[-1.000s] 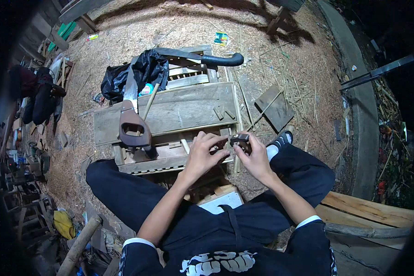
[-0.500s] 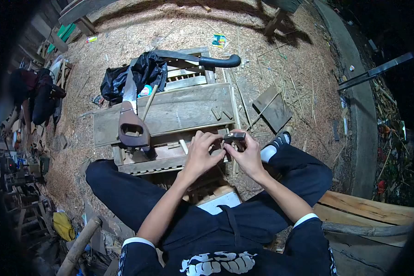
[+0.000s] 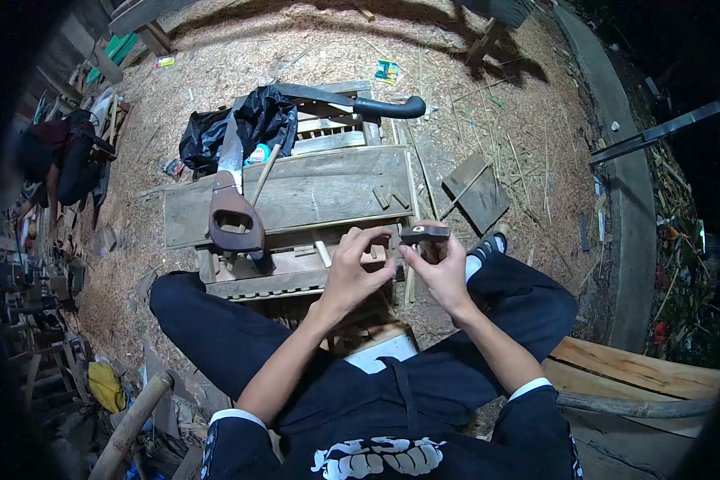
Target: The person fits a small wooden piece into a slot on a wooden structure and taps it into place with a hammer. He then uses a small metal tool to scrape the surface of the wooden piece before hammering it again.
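My right hand [image 3: 443, 270] is closed around a small hammer [image 3: 426, 234], its dark metal head showing above the fingers. My left hand [image 3: 355, 270] is just left of it, thumb and forefinger curved toward each other with a gap between the tips; I can make out nothing held there. Both hands are over the near right corner of a low wooden bench [image 3: 320, 190]. A handsaw [image 3: 236, 220] rests across the bench's left part, beside a thin stick [image 3: 266, 172]. Two short wood pieces [image 3: 381, 198] lie near the right end.
A black plastic bag [image 3: 266, 120] and a big knife with a dark handle [image 3: 389, 107] lie at the bench's far side. A square board [image 3: 476, 194] is on the shavings to the right. Another person [image 3: 64, 160] is at the far left.
My hands have moved slightly apart. The hammer in my right hand has shifted a little to the right, and the view has shifted slightly.
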Motion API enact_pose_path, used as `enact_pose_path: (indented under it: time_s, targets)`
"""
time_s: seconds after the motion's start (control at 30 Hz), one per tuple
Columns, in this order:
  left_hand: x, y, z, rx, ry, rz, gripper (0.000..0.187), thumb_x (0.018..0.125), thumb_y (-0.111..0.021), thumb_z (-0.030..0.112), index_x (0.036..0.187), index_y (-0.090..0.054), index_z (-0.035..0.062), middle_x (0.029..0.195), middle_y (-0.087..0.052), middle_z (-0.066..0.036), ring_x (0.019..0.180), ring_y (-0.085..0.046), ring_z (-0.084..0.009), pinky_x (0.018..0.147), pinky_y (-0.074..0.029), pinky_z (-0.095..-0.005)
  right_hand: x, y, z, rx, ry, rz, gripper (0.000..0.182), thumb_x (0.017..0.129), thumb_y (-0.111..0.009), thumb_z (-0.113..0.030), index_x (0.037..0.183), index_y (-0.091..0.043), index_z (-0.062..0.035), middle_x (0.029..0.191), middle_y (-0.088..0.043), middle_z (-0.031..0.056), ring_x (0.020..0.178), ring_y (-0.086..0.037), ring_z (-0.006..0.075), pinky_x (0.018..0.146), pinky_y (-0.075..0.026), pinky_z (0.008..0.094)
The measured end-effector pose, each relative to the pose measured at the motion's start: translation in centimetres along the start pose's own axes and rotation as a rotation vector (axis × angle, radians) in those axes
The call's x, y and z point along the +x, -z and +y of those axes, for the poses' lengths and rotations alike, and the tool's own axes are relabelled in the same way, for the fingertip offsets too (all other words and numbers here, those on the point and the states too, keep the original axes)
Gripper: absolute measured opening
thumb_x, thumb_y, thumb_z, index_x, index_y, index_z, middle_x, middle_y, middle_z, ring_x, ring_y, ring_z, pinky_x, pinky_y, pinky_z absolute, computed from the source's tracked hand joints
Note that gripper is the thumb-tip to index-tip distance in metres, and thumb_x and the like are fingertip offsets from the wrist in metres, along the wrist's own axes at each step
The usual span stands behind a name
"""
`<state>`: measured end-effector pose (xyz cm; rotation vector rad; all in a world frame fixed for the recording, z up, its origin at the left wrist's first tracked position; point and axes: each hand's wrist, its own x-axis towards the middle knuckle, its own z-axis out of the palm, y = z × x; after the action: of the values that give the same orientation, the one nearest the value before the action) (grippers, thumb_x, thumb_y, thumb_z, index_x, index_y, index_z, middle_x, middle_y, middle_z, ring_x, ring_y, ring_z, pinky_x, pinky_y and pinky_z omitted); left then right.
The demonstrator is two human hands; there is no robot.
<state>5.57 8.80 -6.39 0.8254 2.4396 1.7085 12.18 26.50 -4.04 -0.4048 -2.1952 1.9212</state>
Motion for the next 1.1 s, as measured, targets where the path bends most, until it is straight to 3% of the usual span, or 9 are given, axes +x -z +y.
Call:
enact_pose_path:
  time_s: [0.07,0.13,0.2,0.3,0.57,1.1]
  targets:
    - [0.1,0.4,0.9,-0.219,0.026,0.044,0.050,0.079,-0.084,0.005,0.127,-0.070,0.0028,0.105,-0.072,-0.010,0.094,-0.069,-0.0223,0.084,-0.055,-0.0362,0.0,0.3,-0.6,0.033,0.010,-0.004,0.045,0.090,-0.083,-0.005,0.129,-0.062,0.0001,0.117,-0.071,0.0062,0.109,-0.066,0.0131,0.098,-0.053,0.0303]
    - [0.2,0.9,1.2,-0.190,-0.018,0.040,0.054,0.080,-0.087,0.005,0.131,-0.069,0.0036,0.105,-0.072,-0.010,0.093,-0.070,-0.0204,0.081,-0.057,-0.0334,0.1,0.6,-0.9,0.106,-0.010,-0.009,0.045,0.090,-0.084,-0.005,0.129,-0.062,-0.0002,0.118,-0.070,0.0061,0.109,-0.066,0.0127,0.099,-0.053,0.0310]
    - [0.2,1.2,1.1,-0.209,-0.116,0.050,0.064,0.075,-0.093,0.008,0.134,-0.069,0.0053,0.105,-0.073,-0.007,0.091,-0.066,-0.0154,0.077,-0.051,-0.0300,0.2,0.9,-1.6,0.119,-0.020,-0.028,0.045,0.090,-0.084,-0.006,0.129,-0.062,-0.0001,0.118,-0.070,0.0062,0.110,-0.066,0.0128,0.099,-0.053,0.0311]
    - [0.1,1.7,1.8,-0.244,-0.092,0.018,0.068,0.073,-0.096,0.012,0.135,-0.070,0.0064,0.102,-0.073,-0.005,0.091,-0.064,-0.0156,0.078,-0.050,-0.0301,0.2,1.2,-1.9,0.156,-0.037,-0.080,0.046,0.090,-0.085,-0.006,0.129,-0.062,-0.0001,0.119,-0.070,0.0063,0.110,-0.066,0.0131,0.100,-0.053,0.0312]
    - [0.1,2.4,2.6,-0.249,-0.095,0.024,0.059,0.073,-0.094,0.014,0.128,-0.075,0.0057,0.096,-0.072,-0.006,0.091,-0.066,-0.0195,0.078,-0.053,-0.0327,0.0,0.7,-3.0,0.269,-0.138,-0.139,0.045,0.090,-0.085,-0.007,0.128,-0.061,-0.0008,0.120,-0.067,0.0061,0.111,-0.065,0.0136,0.100,-0.053,0.0316]
    - [0.4,3.4,2.2,-0.259,0.004,0.033,0.048,0.078,-0.090,0.007,0.123,-0.074,0.0023,0.106,-0.071,-0.009,0.100,-0.072,-0.0197,0.087,-0.059,-0.0329,0.3,-0.9,-4.1,0.218,0.047,-0.062,0.040,0.090,-0.083,-0.001,0.125,-0.064,-0.0001,0.110,-0.073,0.0064,0.102,-0.071,0.0121,0.091,-0.057,0.0285]
